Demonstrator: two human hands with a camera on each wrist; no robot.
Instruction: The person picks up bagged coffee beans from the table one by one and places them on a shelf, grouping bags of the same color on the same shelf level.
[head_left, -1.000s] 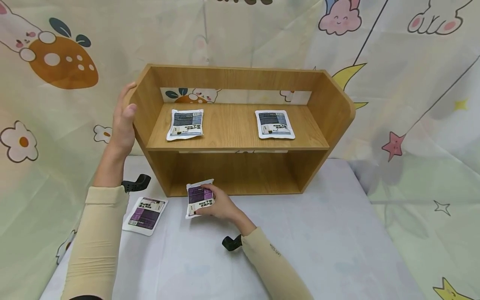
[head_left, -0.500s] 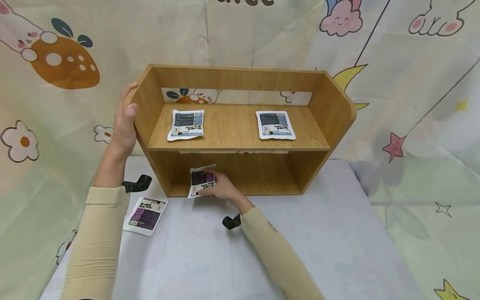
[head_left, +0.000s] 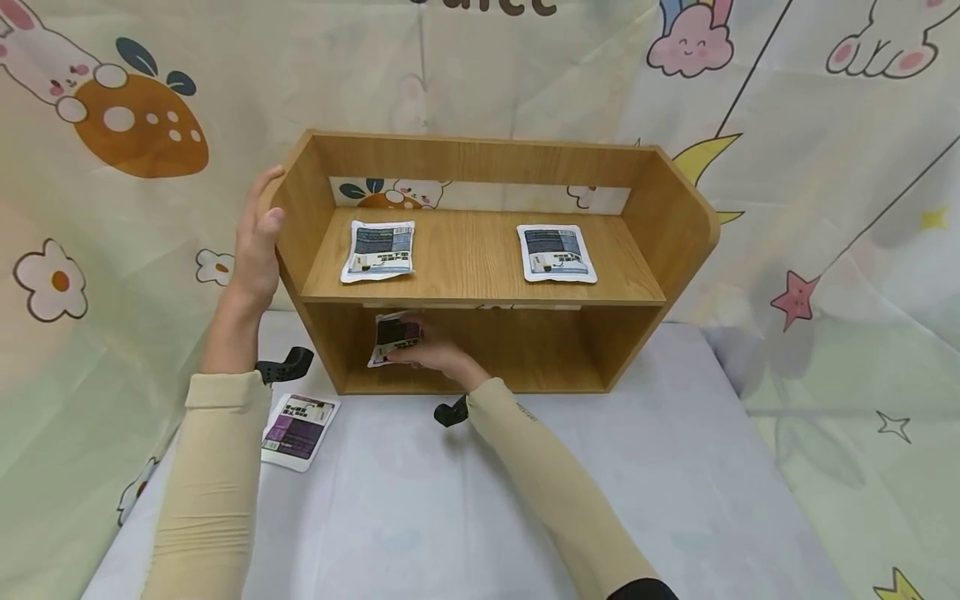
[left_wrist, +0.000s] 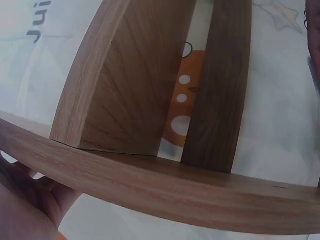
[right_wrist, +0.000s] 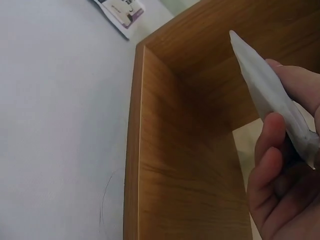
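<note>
My right hand pinches a white flat pouch with a dark label inside the lower compartment of the wooden shelf, near its left wall. In the right wrist view the pouch shows edge-on between thumb and fingers, tilted above the wooden board. My left hand rests against the outer left side of the shelf, fingers extended upward and thumb toward the front edge. In the left wrist view the left hand is partly hidden below the side panel.
Two pouches with blue-grey labels lie on the upper board, one left and one right. A purple-labelled pouch lies on the white tablecloth by my left forearm. A patterned curtain hangs behind.
My right hand has carried the pouch from in front of the shelf forward into the lower compartment. The left hand keeps its place on the shelf's side; the head view has shifted slightly.
</note>
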